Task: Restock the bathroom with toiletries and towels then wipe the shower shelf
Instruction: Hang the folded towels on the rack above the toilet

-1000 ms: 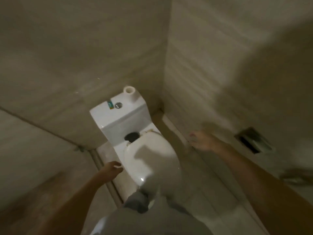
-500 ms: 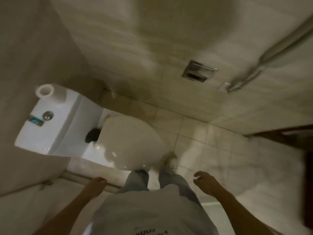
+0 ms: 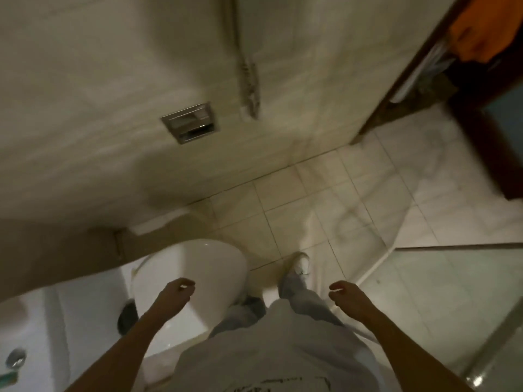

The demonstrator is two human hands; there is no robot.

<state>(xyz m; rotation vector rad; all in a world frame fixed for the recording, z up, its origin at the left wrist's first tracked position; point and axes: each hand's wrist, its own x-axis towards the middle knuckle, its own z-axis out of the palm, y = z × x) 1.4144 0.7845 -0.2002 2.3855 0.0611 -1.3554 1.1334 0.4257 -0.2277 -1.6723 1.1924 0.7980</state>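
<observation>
My left hand (image 3: 175, 292) hangs empty over the closed white toilet lid (image 3: 198, 267), fingers loosely curled. My right hand (image 3: 349, 297) is also empty with fingers loosely curled, held above the edge of the glass shower enclosure (image 3: 441, 292). A recessed steel toilet-paper holder (image 3: 191, 123) sits in the tiled wall ahead. No toiletries or towels are in either hand. An orange cloth (image 3: 481, 32) shows beyond the doorway at the top right.
The white cistern (image 3: 42, 335) with its flush button (image 3: 15, 359) is at the lower left. A metal hose (image 3: 249, 80) hangs on the wall. A dark wooden door frame (image 3: 410, 69) opens at the right. Beige floor tiles (image 3: 297, 210) lie ahead of my foot (image 3: 300, 265).
My view has swung right, away from the toilet towards the doorway. The cistern slid to the lower left, its paper roll out of view, and both hands stay empty.
</observation>
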